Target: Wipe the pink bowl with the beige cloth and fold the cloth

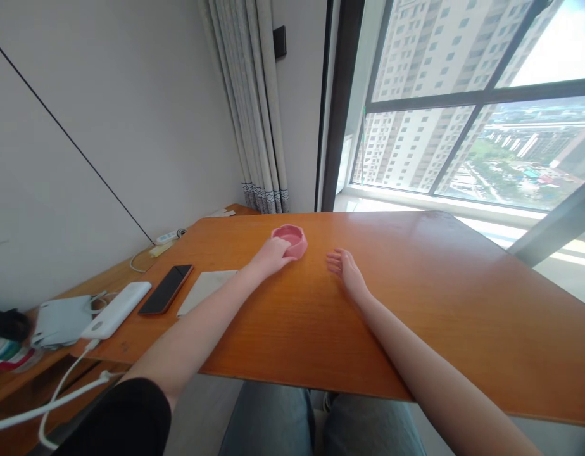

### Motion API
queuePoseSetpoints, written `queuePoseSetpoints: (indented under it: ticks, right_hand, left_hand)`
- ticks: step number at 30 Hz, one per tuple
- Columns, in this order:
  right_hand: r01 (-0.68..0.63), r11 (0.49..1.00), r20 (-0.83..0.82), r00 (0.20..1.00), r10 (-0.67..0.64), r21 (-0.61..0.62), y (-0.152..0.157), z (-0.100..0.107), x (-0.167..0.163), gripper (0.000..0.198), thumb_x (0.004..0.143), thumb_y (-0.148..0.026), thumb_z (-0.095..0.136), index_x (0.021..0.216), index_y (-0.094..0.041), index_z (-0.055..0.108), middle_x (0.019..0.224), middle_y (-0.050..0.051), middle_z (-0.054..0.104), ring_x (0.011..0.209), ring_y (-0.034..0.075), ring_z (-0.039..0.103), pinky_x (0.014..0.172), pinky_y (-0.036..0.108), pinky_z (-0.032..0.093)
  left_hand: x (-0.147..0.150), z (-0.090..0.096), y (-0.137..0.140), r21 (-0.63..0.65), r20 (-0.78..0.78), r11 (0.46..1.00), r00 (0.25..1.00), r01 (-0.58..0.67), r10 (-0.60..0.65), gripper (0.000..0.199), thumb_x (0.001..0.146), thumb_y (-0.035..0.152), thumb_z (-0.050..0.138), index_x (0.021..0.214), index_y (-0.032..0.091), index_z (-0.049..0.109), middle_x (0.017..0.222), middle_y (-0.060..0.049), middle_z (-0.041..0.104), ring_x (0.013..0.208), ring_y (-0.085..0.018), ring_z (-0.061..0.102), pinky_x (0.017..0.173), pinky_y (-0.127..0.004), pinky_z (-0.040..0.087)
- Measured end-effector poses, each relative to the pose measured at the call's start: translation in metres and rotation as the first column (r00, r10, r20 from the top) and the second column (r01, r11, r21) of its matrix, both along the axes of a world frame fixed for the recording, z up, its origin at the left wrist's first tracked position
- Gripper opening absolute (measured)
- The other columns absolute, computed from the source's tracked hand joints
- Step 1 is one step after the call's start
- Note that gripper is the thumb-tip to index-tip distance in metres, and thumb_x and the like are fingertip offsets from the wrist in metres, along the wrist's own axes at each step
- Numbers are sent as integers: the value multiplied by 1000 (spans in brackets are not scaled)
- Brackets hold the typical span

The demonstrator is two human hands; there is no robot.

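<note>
Black sleeve fabric [119, 418] lay at the near left, covering part of the left arm. On the far middle of a glossy orange-brown wooden table [463, 304] sat a shallow, rounded pink bowl [299, 247], its near-left rim pinched between thumb and fingers of the left hand [272, 255]. The right hand [348, 271], half open with fingers loosely bent, was empty, just right of it.

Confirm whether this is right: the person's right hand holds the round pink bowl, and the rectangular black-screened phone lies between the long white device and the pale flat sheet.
Wrong hand: the head view shows the left hand holding the round pink bowl. The rectangular black-screened phone does lie between the long white device and the pale flat sheet.
</note>
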State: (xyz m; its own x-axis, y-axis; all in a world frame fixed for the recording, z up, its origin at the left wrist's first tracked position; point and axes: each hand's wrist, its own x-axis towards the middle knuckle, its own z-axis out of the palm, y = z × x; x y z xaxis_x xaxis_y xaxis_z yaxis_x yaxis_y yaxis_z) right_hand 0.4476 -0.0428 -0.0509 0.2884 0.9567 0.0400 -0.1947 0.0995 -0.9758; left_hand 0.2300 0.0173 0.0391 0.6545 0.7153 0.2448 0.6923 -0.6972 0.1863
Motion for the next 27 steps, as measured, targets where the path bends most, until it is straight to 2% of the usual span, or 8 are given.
queuePoseSetpoints:
  ticks: [4, 8, 13, 20, 22, 27]
  right_hand:
    - [38, 999, -13, 999, -38, -3, 5, -1, 8, 50, 82, -62, 42, 118, -29, 48, 126, 5, 57, 115, 18, 54, 96, 35, 45]
    - [14, 998, 21, 1000, -15, 59, 5, -1, 8, 49, 81, -58, 47, 118, -27, 54, 123, 3, 61, 119, 22, 52, 96, 40, 46]
    - [-17, 998, 89, 996, 12, 62, -2, 2, 4, 39, 80, -51, 52, 105, -24, 64, 113, 4, 66, 113, 23, 56, 99, 39, 43]
    - [-7, 1000, 258, 966, 1, 20, 3, -5, 1, 31, 78, -38, 55, 106, -24, 57, 114, 2, 63, 115, 21, 53, 106, 38, 36]
    - [-1, 1000, 282, 959, -1, 8, 6, -7, 2, 36, 78, -38, 55, 111, -23, 54, 119, 4, 60, 119, 21, 51, 109, 38, 32]
    - [0, 999, 301, 954, 12, -41, 6, -9, 5, 66, 74, -43, 60, 133, -23, 38, 140, 7, 44, 132, 21, 39, 114, 37, 25]
  left_hand:
    - [47, -13, -17, -14, 6, 989, 989, 148, -148, 23, 77, 38, 65, 76, 14, 65, 87, -10, 68, 83, -22, 60, 77, -33, 44]
    - [66, -27, -31, -30, 35, 980, 980, 198, -197, 26, 77, 41, 64, 77, 15, 64, 89, -11, 68, 85, -23, 60, 80, -35, 45]
    - [72, -39, -38, -68, 52, 978, 979, 199, -195, 25, 77, 39, 64, 85, 16, 66, 95, -11, 69, 93, -24, 61, 91, -37, 42]
    - [66, -49, -36, -75, 44, 972, 975, 221, -219, 23, 78, 38, 65, 84, 16, 66, 98, -11, 68, 97, -24, 60, 96, -40, 40]
    - [65, -49, -35, -82, 43, 968, 971, 238, -235, 23, 77, 38, 65, 84, 16, 66, 98, -11, 68, 98, -24, 60, 97, -40, 39]
    - [65, -45, -30, -103, 68, 950, 955, 294, -288, 21, 78, 32, 65, 92, 17, 67, 103, -10, 68, 104, -24, 59, 102, -41, 35]
